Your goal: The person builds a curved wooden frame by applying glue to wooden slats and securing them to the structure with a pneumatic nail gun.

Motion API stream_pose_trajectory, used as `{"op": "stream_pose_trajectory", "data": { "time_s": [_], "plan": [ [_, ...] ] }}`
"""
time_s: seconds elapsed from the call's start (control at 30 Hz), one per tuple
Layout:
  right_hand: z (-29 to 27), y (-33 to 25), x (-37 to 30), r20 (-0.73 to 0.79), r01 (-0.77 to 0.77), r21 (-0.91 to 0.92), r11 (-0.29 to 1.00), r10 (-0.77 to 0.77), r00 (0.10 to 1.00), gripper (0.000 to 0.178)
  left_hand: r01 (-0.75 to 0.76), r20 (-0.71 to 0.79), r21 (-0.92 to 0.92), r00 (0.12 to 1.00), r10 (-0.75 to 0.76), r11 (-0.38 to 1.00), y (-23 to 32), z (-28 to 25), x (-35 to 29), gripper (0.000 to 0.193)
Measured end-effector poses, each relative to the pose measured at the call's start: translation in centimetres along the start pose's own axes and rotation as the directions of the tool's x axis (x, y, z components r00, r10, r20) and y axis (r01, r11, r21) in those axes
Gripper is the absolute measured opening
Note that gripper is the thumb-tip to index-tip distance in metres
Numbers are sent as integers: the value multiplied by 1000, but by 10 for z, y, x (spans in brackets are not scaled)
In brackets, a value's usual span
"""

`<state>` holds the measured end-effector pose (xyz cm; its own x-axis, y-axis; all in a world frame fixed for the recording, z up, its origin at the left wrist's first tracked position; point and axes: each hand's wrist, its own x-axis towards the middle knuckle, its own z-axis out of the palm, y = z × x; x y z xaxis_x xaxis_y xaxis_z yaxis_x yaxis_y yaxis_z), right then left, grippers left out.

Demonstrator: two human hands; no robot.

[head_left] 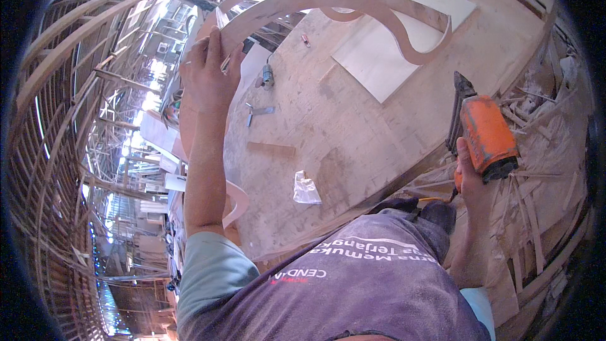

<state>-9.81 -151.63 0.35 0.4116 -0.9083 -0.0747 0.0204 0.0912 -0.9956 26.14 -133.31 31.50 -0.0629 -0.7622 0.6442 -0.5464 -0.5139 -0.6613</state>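
Note:
My left hand (211,69) reaches to the table's far left, its fingers closed around the near end of a curved wooden piece (284,5). That piece arches away to the right and ends in an S-shaped bend over a pale rectangular sheet (369,63). A thin light item also shows at the left fingertips, too small to name. On the right, my right hand (468,173) grips an orange and black nail gun (489,129) by its handle. The gun is held beyond the table's right edge, apart from the wood, with its dark nose pointing away from me.
On the wooden table (353,145) lie a short wood strip (271,149), a small metal square (260,111), a small blue-grey tool (267,76) and a clear plastic bag (306,191). Wood scraps (530,208) cover the ground at right. Curved strips (82,44) stand at left.

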Motion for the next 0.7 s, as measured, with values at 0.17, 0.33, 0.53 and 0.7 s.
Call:
{"op": "stream_pose_trajectory", "data": {
  "time_s": [0.17, 0.33, 0.53, 0.7],
  "plan": [
    [-4, 6, 2, 87, -61, -112, 992, 71, 994, 67, -24, -30, -11, 999, 24, 1000, -1, -1, 2, 56],
    [20, -65, -13, 120, -84, 75, 994, 74, 990, 31, 23, -37, -34, 999, -25, 999, 0, -1, 4, 55],
    [31, -46, -2, 264, -29, -117, 993, 59, 963, 60, 80, -117, -116, 989, -94, 990, -4, 8, -1, 51],
    [65, -58, -1, 211, 190, -58, 980, -174, 962, 23, 111, -155, -110, 980, -128, 988, -4, 14, 0, 50]
  ]
}}
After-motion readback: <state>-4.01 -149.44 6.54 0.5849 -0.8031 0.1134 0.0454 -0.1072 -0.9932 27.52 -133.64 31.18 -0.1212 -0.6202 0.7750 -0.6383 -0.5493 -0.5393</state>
